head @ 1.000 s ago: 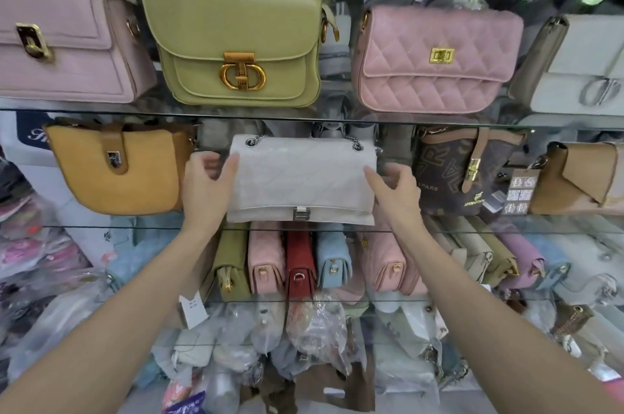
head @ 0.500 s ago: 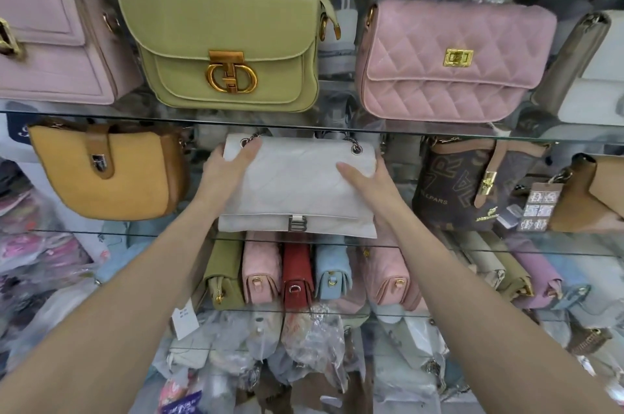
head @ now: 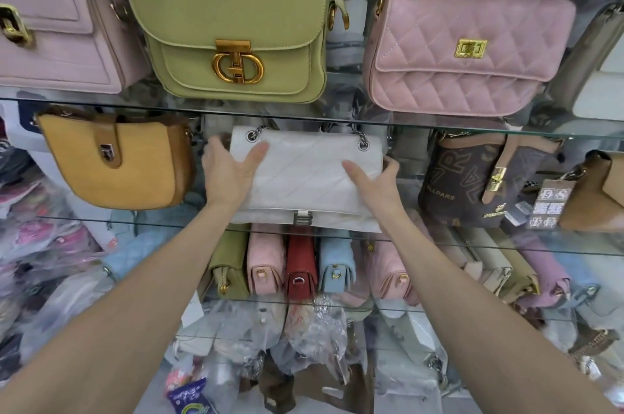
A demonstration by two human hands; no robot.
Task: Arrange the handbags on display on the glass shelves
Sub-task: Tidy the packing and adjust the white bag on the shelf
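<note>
A white quilted handbag (head: 307,174) with a chain strap stands on the middle glass shelf (head: 472,238). My left hand (head: 229,170) grips its left end, thumb on the front and fingers behind. My right hand (head: 374,182) grips its right end the same way. To its left stands a mustard bag (head: 118,160), to its right a brown printed bag (head: 472,177). On the shelf above stand a green bag (head: 229,28), a pink quilted bag (head: 466,49) and a mauve bag (head: 57,28).
The lower shelf holds a row of small bags on end, among them a red one (head: 301,265) and a light blue one (head: 336,261). Plastic-wrapped goods (head: 304,329) are piled underneath. A tan bag (head: 597,190) stands at the far right.
Both hands have slid up and round the white bag's ends, and the bag now sits deeper on the shelf. The camera has moved closer.
</note>
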